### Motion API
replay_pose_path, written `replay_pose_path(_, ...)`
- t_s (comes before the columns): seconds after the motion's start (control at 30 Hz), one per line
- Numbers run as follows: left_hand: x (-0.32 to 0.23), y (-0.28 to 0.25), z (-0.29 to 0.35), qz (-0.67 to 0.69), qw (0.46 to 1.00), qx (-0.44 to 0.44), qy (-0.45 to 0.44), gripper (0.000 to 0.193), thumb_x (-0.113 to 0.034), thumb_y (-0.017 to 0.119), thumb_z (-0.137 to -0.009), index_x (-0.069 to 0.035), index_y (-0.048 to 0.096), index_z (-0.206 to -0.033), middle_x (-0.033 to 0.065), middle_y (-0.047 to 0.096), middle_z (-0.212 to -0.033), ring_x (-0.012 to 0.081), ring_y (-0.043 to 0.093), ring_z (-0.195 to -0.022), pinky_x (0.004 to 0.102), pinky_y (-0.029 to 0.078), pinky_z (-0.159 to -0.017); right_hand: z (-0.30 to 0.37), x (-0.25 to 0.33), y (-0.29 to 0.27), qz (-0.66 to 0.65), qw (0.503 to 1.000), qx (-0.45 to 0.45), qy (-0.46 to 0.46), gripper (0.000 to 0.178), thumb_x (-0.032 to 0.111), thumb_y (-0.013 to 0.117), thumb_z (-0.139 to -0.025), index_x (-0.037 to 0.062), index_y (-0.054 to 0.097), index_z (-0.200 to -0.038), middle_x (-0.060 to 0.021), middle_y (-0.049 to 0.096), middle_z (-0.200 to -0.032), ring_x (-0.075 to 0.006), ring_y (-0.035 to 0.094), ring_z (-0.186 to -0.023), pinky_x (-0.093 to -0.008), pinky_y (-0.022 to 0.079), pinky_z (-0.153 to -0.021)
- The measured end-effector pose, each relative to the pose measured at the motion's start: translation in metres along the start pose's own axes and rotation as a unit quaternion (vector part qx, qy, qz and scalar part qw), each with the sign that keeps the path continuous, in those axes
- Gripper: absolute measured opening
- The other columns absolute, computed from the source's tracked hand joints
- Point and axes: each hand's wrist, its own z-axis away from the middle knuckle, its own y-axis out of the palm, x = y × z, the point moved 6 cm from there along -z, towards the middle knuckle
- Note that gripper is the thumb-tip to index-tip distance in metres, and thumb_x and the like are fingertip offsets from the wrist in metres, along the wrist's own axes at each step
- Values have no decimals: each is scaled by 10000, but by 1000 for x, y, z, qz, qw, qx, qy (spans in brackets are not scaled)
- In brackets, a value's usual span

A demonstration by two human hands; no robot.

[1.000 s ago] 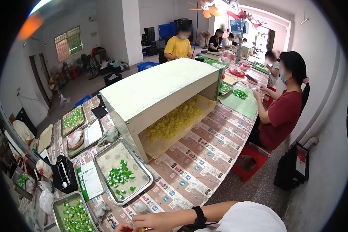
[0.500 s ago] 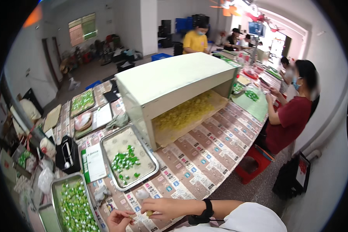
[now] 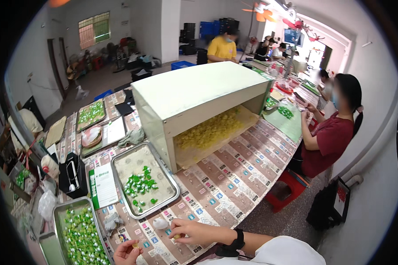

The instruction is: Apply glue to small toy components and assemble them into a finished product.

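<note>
Grasping a small yellowish piece point(image 3: 135, 245) between thumb and fingertips of the left hand point(image 3: 126, 254), on the near side of the beige-lined metal tray point(image 3: 130, 162). Pinching an olive-yellow piece point(image 3: 177, 236) in the right hand point(image 3: 193, 232), also on the near side of that tray but farther to its right.

Could lose either piece through so shallow a fingertip hold, perhaps with a roll off the near edge of the tabletop point(image 3: 225, 176). Could knock the white lump point(image 3: 160, 223), near the tray's near right corner and just beside the right fingertips, through a short forward nudge. Could catch the grey crumpled wad point(image 3: 112, 221), off the tray's near left corner, by swinging the left hand forward. Might shift the green-and-white pieces point(image 3: 140, 183), loose inside the tray, by bumping its rim.

Offers little room left of the tray, because of the notepad point(image 3: 104, 187) alongside and the filled metal tray point(image 3: 96, 221) at its near left. Gives more room to its right, along the patterned cover between the cream box-shaped hood point(image 3: 194, 88) and the tabletop's curved edge. Narrows well to the tray's right, toward the person in dark red point(image 3: 329, 141).
</note>
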Motion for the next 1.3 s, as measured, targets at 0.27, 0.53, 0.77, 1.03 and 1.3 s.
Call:
replay_pose_path(0.27,-10,17,-6,-42,999,-12,-23,360,-164,623,-847,1,554,-1160,112,583,-1108,196,576,-975,317,456,-853,1,-12,-14,-8,999,-38,-8,132,80,605,-817,-2,532,-890,-70,458,-830,-176,512,-730,-295,424,-652)
replay_pose_path(0.53,7,1,-26,-15,999,-37,6,308,-129,673,-807,-23,590,-1085,34,606,-939,110,551,-805,252,433,-706,-8,-25,-17,-35,998,-51,5,105,63,610,-793,9,551,-860,-88,517,-830,-204,546,-755,-299,433,-673)
replay_pose_path(0.77,-2,2,-30,9,999,1,49,176,-88,639,-823,-14,601,-977,52,615,-889,138,592,-791,274,494,-704,-6,-26,-21,28,995,-88,34,124,91,609,-808,24,607,-912,-89,603,-865,-205,589,-804,-293,462,-696)
replay_pose_path(1.03,0,-18,-16,62,996,7,57,118,-75,613,-839,-20,588,-941,52,612,-882,136,585,-759,266,482,-693,-6,-25,-24,71,983,-159,49,124,114,599,-836,12,613,-906,-151,593,-894,-243,570,-749,-312,460,-660)
replay_pose_path(1.3,-1,-45,8,95,993,-57,42,119,-66,612,-817,-38,589,-931,35,602,-850,122,568,-738,241,460,-657,-13,-18,-20,100,976,-174,78,145,88,629,-790,37,630,-925,-99,622,-823,-211,602,-766,-298,475,-685)
